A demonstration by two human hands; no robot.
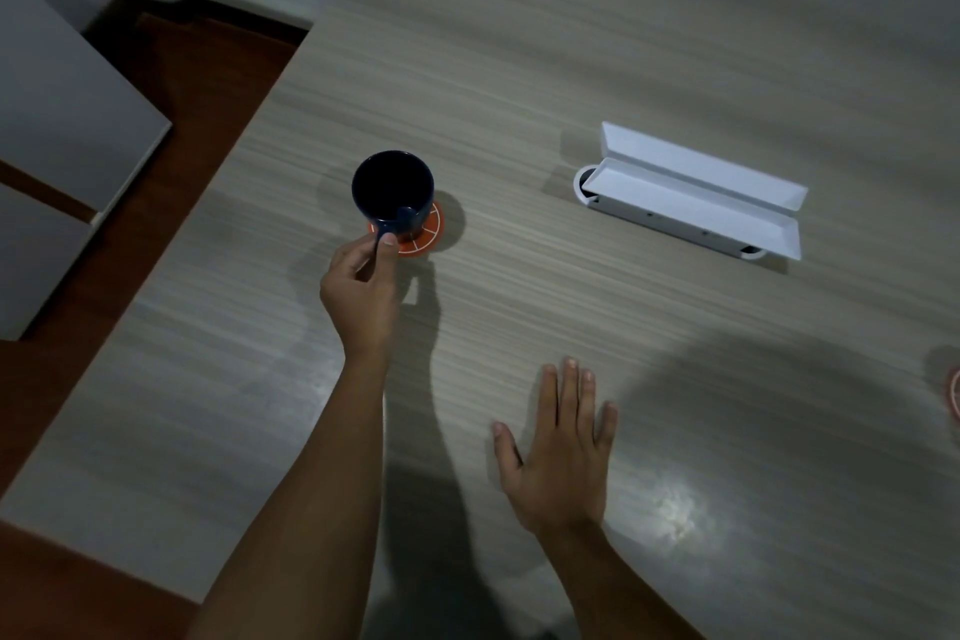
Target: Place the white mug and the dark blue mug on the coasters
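Note:
The dark blue mug (393, 190) stands upright on an orange coaster (427, 234) left of the table's middle. My left hand (360, 286) pinches the mug's handle from the near side. My right hand (558, 447) lies flat on the table, fingers spread, holding nothing, well to the right of the mug. At the far right edge of the view shows a sliver of a pink coaster (955, 390). The white mug is not in view.
An open white box (696, 195) with its lid flipped back lies on the wooden table (571, 68) to the right of the mug, over a round cable port. The table's left edge drops to a brown floor beside white cabinets (67, 109).

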